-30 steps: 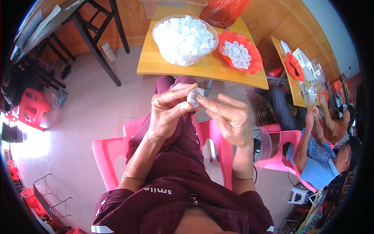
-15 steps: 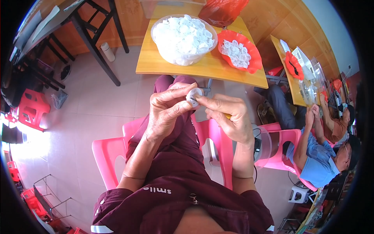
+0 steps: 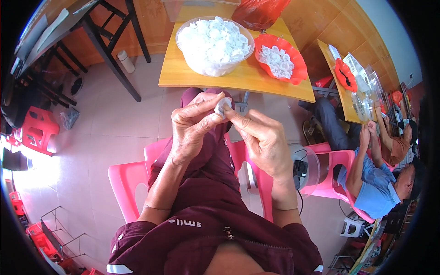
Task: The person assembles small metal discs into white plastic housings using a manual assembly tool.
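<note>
My left hand (image 3: pixel 188 130) pinches a small round white plastic piece (image 3: pixel 222 106) between thumb and fingers, above my lap. My right hand (image 3: pixel 266 140) comes in from the other side, its index fingertip pressed against the piece and its other fingers curled under. Whatever those curled fingers hold, if anything, is hidden. Beyond my hands, a big clear bowl (image 3: pixel 194 65) heaped with similar white pieces stands on a yellow wooden table (image 3: pixel 183 81). Beside it lies a red wavy-edged dish (image 3: pixel 299 68) with more white pieces.
A red plastic bag (image 3: pixel 259 13) sits at the table's back. To the right, a co-worker in a blue shirt (image 3: pixel 369 183) sits on a pink chair near another table (image 3: pixel 333 87) with a red dish. A pale bottle (image 3: pixel 126 62) and a red stool (image 3: pixel 39 130) stand left.
Both hands have shifted slightly left and the white piece has tilted. My right hand has turned; the yellow bit and dark tip seen by its fingers before no longer show.
</note>
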Demonstrator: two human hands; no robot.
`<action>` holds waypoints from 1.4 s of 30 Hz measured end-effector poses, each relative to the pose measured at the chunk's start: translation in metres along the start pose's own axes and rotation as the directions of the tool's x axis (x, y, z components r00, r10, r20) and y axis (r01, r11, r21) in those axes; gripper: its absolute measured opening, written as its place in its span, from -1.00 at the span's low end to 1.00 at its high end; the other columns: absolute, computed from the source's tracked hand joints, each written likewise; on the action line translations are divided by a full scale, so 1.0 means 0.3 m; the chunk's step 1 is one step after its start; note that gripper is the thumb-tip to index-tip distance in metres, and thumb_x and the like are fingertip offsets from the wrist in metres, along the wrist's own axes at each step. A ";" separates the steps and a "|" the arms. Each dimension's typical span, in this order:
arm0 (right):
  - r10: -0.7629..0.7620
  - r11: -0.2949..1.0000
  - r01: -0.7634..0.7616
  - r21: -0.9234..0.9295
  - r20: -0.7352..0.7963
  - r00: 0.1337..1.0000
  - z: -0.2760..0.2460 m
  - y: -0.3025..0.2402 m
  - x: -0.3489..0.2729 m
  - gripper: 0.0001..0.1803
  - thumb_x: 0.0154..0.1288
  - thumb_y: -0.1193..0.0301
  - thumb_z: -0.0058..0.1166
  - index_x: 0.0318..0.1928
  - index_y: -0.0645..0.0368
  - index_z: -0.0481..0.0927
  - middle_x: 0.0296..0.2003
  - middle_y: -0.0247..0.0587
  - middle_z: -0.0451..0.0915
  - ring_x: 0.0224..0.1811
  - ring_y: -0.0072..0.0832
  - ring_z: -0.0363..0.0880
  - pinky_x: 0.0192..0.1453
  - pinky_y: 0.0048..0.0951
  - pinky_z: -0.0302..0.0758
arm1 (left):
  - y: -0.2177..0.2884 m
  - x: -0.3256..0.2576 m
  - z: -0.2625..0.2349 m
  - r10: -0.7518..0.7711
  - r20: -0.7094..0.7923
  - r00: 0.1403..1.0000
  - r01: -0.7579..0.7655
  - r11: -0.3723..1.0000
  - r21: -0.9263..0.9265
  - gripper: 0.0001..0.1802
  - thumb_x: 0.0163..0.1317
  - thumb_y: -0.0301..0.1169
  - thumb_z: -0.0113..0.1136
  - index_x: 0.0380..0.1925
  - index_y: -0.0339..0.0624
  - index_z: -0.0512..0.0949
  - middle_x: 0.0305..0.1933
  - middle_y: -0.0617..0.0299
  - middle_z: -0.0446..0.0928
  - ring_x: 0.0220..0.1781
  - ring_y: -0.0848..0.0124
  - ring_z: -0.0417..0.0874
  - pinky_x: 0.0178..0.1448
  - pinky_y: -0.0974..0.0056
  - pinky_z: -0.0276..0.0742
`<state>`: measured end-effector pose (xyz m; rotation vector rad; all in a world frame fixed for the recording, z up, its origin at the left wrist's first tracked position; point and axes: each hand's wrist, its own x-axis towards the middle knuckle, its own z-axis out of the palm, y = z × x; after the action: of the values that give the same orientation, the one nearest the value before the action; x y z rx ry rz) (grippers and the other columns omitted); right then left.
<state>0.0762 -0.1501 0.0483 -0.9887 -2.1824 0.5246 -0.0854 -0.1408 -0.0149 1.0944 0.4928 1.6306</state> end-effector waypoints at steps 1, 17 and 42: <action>0.011 0.999 -0.012 -0.041 -0.022 1.000 0.004 -0.010 0.000 -0.51 0.06 0.70 0.03 0.04 0.06 0.53 -0.62 -0.17 0.26 -0.65 -0.39 0.29 -0.53 -0.44 0.29 | 0.001 0.000 -0.001 0.000 0.000 1.000 0.000 1.000 0.001 -0.64 0.06 -0.58 0.22 -0.07 -0.25 0.54 -0.07 0.08 0.49 -0.05 0.36 0.53 0.04 0.29 0.54; -0.008 0.987 -0.007 -0.159 -0.092 0.996 -0.002 -0.029 -0.025 -0.50 0.03 0.60 0.10 0.04 -0.06 0.53 -0.59 -0.27 0.33 -0.64 -0.37 0.41 -0.57 -0.36 0.35 | -0.017 -0.004 -0.015 -0.238 0.081 0.968 0.251 0.887 -0.388 -0.59 0.12 -0.52 0.19 0.02 -0.28 0.45 0.04 0.02 0.47 0.05 0.25 0.53 0.06 0.20 0.56; 0.061 0.989 -0.073 -0.130 -0.092 0.994 0.036 -0.013 -0.029 -0.48 0.07 0.62 0.04 0.08 -0.07 0.49 -0.58 -0.18 0.32 -0.60 -0.24 0.41 -0.53 -0.25 0.34 | -0.025 -0.017 0.007 -0.115 -0.035 0.993 0.106 0.974 -0.201 -0.63 0.11 -0.53 0.20 -0.03 -0.30 0.49 0.00 0.04 0.47 0.00 0.32 0.54 0.03 0.27 0.58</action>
<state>0.0707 -0.1602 0.0394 -1.1380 -2.1340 0.3630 -0.0795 -0.1432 -0.0216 0.8675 0.4043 1.5735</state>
